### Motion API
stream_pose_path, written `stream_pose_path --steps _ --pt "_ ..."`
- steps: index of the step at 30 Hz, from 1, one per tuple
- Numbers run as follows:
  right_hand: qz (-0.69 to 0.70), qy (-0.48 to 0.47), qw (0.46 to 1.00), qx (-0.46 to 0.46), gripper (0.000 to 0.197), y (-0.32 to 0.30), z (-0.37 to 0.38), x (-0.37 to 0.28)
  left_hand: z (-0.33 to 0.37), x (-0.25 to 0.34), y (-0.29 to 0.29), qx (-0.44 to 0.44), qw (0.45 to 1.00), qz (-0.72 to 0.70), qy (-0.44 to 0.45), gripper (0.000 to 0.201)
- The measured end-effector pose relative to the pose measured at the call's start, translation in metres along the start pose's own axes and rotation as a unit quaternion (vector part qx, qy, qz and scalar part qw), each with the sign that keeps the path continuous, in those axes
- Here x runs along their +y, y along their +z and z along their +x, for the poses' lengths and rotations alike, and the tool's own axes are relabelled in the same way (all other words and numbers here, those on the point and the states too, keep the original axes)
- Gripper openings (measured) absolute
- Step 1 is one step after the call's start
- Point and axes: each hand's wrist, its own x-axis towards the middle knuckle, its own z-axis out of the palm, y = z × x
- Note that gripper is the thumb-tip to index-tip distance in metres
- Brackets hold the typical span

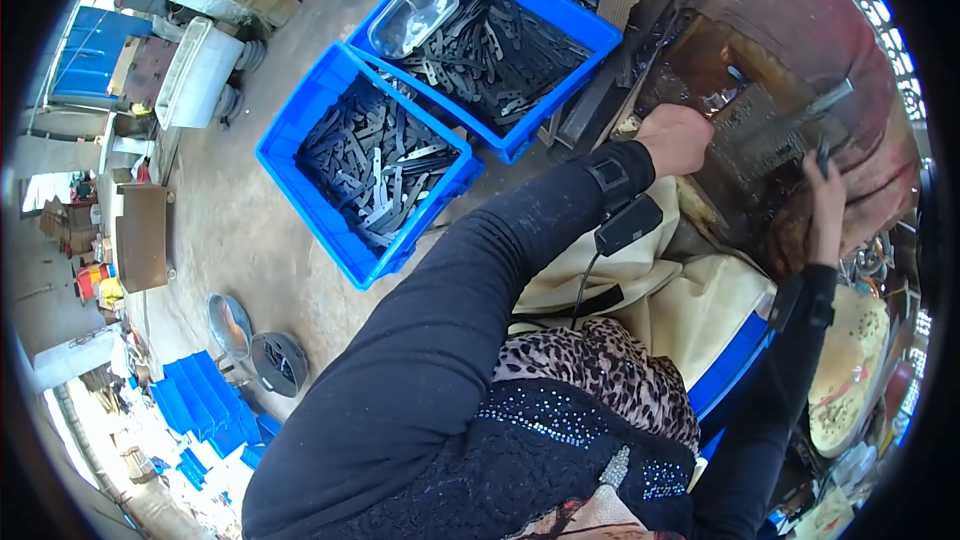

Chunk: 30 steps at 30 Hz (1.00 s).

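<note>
My left hand (pixel 677 141) is closed in a fist at the near left edge of a dark, oily metal work surface (pixel 740 130). What its fingers hold, if anything, is hidden. Over the right side of that surface, my right hand (pixel 826 198) is wrapped round a dark, handle-like piece (pixel 823 154), partly smeared by motion. Just beyond it a grey metal bar (pixel 828 100) slants upward; I cannot tell whether the two are joined. A shiny wet patch (pixel 722 98) lies near my left fist. Reddish-brown stained cloth (pixel 800 15) surrounds the surface.
Two blue crates, one nearer (pixel 300 185) and one farther (pixel 590 15), hold many flat dark metal strips. A clear plastic tub (pixel 415 18) sits on the farther crate. Cream cloth (pixel 690 285) covers my lap. A round stool seat (pixel 850 370) stands at right, bowls (pixel 230 325) at left.
</note>
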Motion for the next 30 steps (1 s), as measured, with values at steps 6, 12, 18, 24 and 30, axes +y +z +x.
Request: stream_pose_path --steps 6,12,18,24,30 --pt "-0.119 0.010 0.991 -0.054 0.033 0.020 -0.073 0.036 0.000 0.000 0.000 0.013 0.999 -0.007 0.032 0.017" --pt "-0.172 -0.029 0.985 0.001 0.036 0.047 -0.114 0.031 -0.009 -0.007 -0.004 0.254 0.942 -0.161 0.150 0.020" --pt "-0.187 -0.004 0.982 0.032 0.034 0.052 -0.117 0.026 -0.034 -0.072 -0.036 0.393 0.910 -0.108 0.078 0.026" --pt "-0.174 0.013 0.984 0.024 0.035 0.056 -0.115 0.012 -0.074 -0.202 -0.024 0.404 0.903 -0.051 -0.135 0.025" --pt "-0.199 0.004 0.980 0.030 0.034 0.056 -0.116 0.018 -0.094 -0.259 -0.005 0.184 0.897 0.030 -0.402 0.032"
